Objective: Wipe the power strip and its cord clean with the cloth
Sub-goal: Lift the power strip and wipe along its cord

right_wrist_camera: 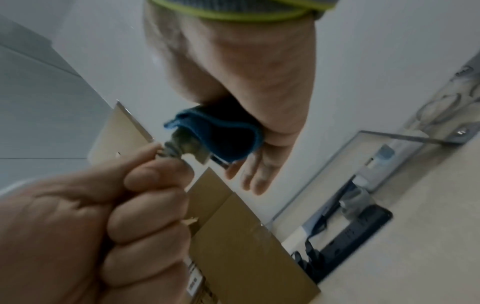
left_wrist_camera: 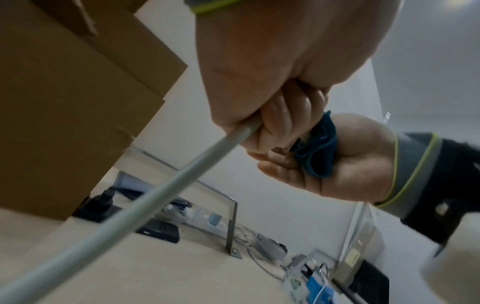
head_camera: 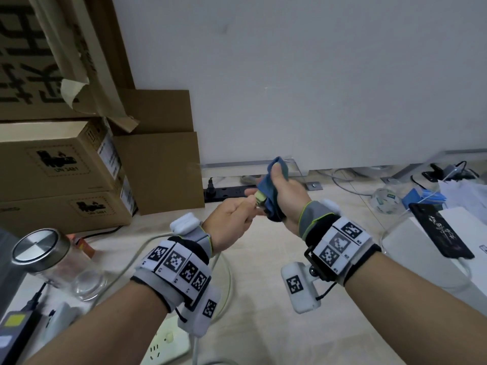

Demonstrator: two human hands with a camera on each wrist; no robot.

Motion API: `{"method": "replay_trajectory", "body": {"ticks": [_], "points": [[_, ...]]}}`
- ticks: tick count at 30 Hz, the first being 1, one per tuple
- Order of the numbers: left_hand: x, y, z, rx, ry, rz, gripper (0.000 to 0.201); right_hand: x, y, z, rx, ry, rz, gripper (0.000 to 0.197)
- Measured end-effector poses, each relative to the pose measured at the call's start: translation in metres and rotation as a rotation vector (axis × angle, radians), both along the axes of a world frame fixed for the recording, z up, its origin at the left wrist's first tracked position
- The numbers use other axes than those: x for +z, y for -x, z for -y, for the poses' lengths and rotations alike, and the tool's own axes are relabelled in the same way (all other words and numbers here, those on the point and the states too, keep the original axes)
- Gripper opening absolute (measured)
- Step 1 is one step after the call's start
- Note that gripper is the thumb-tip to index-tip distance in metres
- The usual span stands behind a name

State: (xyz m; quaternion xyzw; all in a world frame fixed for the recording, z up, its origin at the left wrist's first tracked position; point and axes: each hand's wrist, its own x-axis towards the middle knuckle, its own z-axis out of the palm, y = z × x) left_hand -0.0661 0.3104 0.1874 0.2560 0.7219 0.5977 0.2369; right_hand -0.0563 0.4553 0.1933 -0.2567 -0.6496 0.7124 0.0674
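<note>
My left hand (head_camera: 234,214) grips the pale grey cord (left_wrist_camera: 155,195) just behind its plug (head_camera: 261,199), fingers curled round it (right_wrist_camera: 145,205). My right hand (head_camera: 286,198) holds the blue cloth (head_camera: 271,185) wrapped over the plug (right_wrist_camera: 187,144), with the thumb on top of the cloth (right_wrist_camera: 221,133). Both hands are raised above the table. The white power strip (head_camera: 168,343) lies at the near edge under my left forearm. Its cord (head_camera: 131,256) loops over the table up to my left hand (left_wrist_camera: 272,82). The right hand (left_wrist_camera: 355,164) sits just beyond the cloth (left_wrist_camera: 318,152).
Cardboard boxes (head_camera: 66,167) are stacked at the left. A black power strip (head_camera: 229,192) lies along the wall. A glass jar with a metal lid (head_camera: 39,248) stands near left. A black phone (head_camera: 442,233) rests on a white box at the right, among cables.
</note>
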Motion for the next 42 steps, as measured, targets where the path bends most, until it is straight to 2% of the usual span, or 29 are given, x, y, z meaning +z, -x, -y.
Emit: {"method": "replay_trajectory", "body": {"ticks": [3, 5, 7, 9, 11, 13, 14, 17, 19, 23, 25, 27, 30, 33, 36, 37, 38, 40, 42], "points": [[0.002, 0.004, 0.005, 0.010, 0.012, 0.144, 0.041, 0.017, 0.001, -0.008, -0.118, 0.037, -0.102, 0.031], [0.004, 0.006, 0.007, -0.001, 0.002, 0.209, 0.040, 0.030, -0.007, -0.009, -0.033, -0.078, -0.242, 0.019], [0.006, 0.007, 0.007, -0.027, -0.009, 0.272, 0.041, 0.035, -0.014, -0.005, 0.056, -0.297, -0.379, 0.019], [0.009, 0.006, 0.004, -0.044, -0.019, 0.301, 0.042, 0.030, -0.018, 0.000, 0.199, -0.546, -0.416, 0.023], [0.013, 0.007, 0.004, -0.038, -0.044, 0.336, 0.045, 0.021, -0.023, 0.002, 0.369, -0.663, -0.415, 0.050], [0.016, 0.009, 0.006, -0.025, -0.105, 0.396, 0.045, 0.018, -0.027, -0.003, 0.389, -0.661, -0.411, 0.075], [0.018, 0.009, 0.008, -0.017, -0.138, 0.430, 0.045, 0.018, -0.028, -0.005, 0.392, -0.707, -0.422, 0.073], [0.023, 0.009, 0.005, 0.018, -0.141, 0.434, 0.045, 0.014, -0.028, 0.001, 0.344, -0.905, -0.399, 0.029], [0.026, 0.008, 0.001, 0.027, -0.108, 0.377, 0.047, 0.010, -0.027, 0.006, 0.257, -0.906, -0.365, 0.032], [0.023, 0.005, -0.005, 0.078, -0.127, 0.311, 0.047, 0.011, -0.023, 0.015, 0.148, -0.763, -0.338, 0.034], [0.018, 0.000, -0.010, 0.107, -0.146, 0.249, 0.049, 0.011, -0.018, 0.019, 0.026, -0.654, -0.277, 0.040], [0.009, -0.002, -0.017, 0.132, -0.128, 0.104, 0.053, 0.010, -0.011, 0.024, -0.108, -0.446, -0.197, 0.040], [0.004, -0.001, -0.020, 0.150, -0.074, -0.077, 0.050, 0.013, 0.000, 0.025, -0.221, -0.014, -0.062, 0.033], [0.002, 0.000, -0.016, 0.108, -0.125, 0.015, 0.046, 0.018, 0.006, 0.012, -0.265, 0.377, -0.034, 0.022], [0.006, -0.001, -0.010, 0.085, -0.188, 0.238, 0.044, 0.025, 0.006, -0.004, -0.206, 0.613, -0.197, 0.029], [0.006, 0.001, -0.009, 0.089, -0.190, 0.283, 0.044, 0.026, 0.004, -0.004, -0.182, 0.596, -0.233, 0.029], [0.007, 0.003, -0.008, 0.091, -0.191, 0.315, 0.045, 0.028, -0.001, -0.003, -0.150, 0.496, -0.257, 0.029], [0.010, 0.007, -0.008, 0.091, -0.201, 0.381, 0.044, 0.024, -0.012, 0.001, -0.007, 0.060, -0.289, 0.025], [0.011, 0.010, -0.006, 0.096, -0.216, 0.461, 0.043, 0.016, -0.021, 0.007, 0.239, -0.404, -0.388, 0.014]]}}
